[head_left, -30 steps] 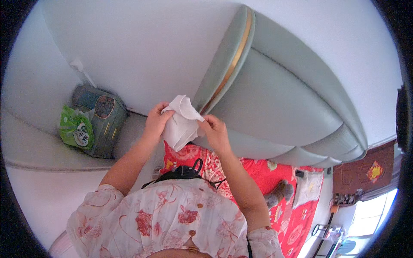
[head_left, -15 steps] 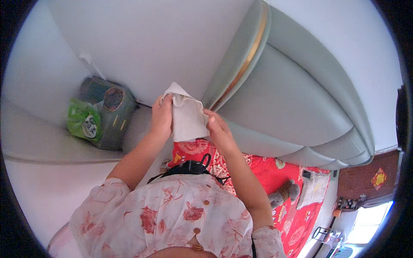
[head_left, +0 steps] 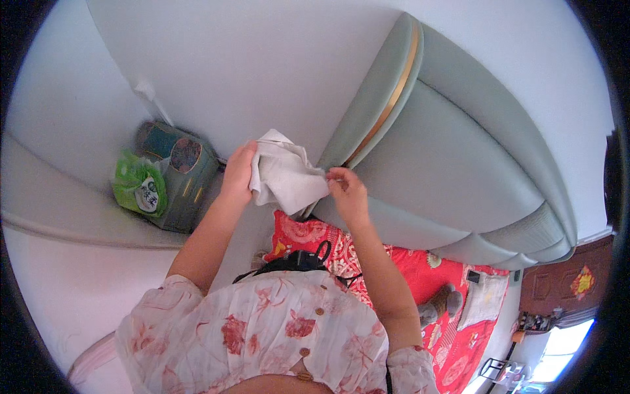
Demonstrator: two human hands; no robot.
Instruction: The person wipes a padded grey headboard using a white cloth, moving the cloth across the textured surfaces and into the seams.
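Observation:
An off-white folded cloth [head_left: 287, 176] hangs in the air between my hands, in front of the pale wall. My left hand [head_left: 239, 171] is closed round its left side, with the fingers partly behind it. At the cloth's right corner, the fingertips of my right hand [head_left: 348, 195] are pinched together on the edge. Loose folds stand up along the top, and the lower right part spreads out toward my right hand.
A grey-green padded headboard [head_left: 459, 151] with a gold strip rises at the right, above a bed with a red patterned cover [head_left: 410, 269]. At the left stands a grey-green bedside cabinet [head_left: 187, 190], with a green plastic bag [head_left: 140, 186] beside it.
My right hand has moved a little right and drawn the cloth's right corner outward. The cloth has gone from a narrow folded shape to a wider, looser one. My left hand still holds its left side.

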